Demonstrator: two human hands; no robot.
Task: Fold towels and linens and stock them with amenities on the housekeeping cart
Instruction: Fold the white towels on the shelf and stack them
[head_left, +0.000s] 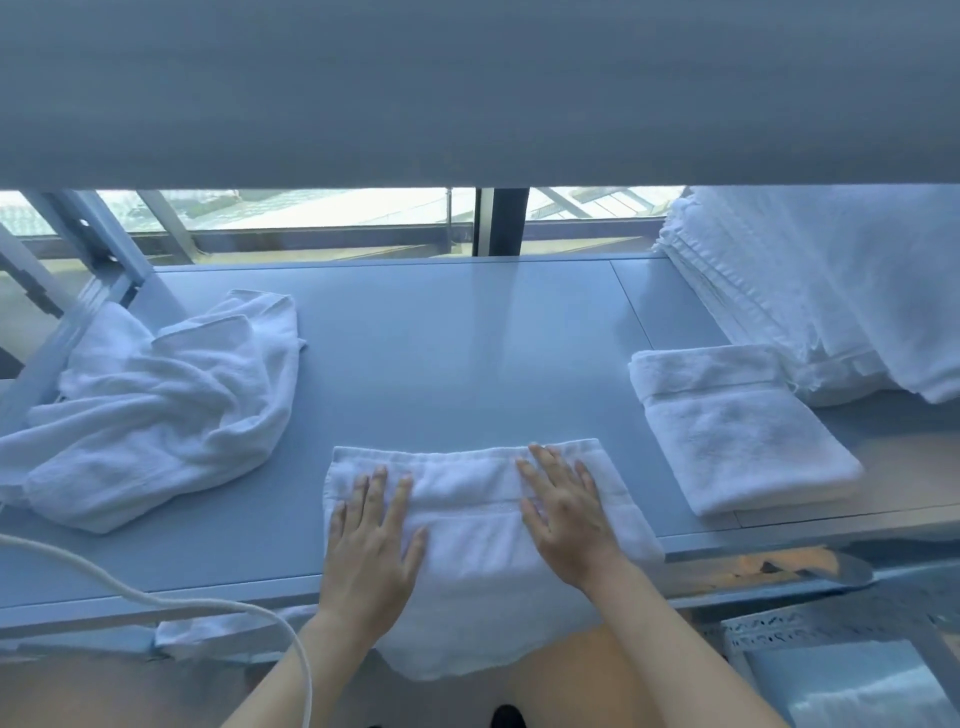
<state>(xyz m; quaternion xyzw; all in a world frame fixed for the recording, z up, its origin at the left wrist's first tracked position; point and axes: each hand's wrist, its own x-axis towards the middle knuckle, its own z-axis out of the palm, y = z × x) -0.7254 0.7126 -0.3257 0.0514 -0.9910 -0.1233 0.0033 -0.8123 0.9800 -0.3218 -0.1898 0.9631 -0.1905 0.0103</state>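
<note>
My left hand (370, 540) and right hand (567, 514) lie flat, fingers straight, pressing a towel (478, 551) at the bench's (467, 353) near edge. A crumpled towel (150, 415) lies left; a folded towel (737, 431) and a stack (810, 291) sit right.

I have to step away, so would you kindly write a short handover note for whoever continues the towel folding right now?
Left hand and right hand: both flat, pressing the half-folded towel at the table's near edge; its lower end hangs over.
Done: one folded towel lies to the right, a stack of folded linens behind it.
Left: finish this fold, then fold the crumpled towels on the left. No cart or amenities in view.
</note>
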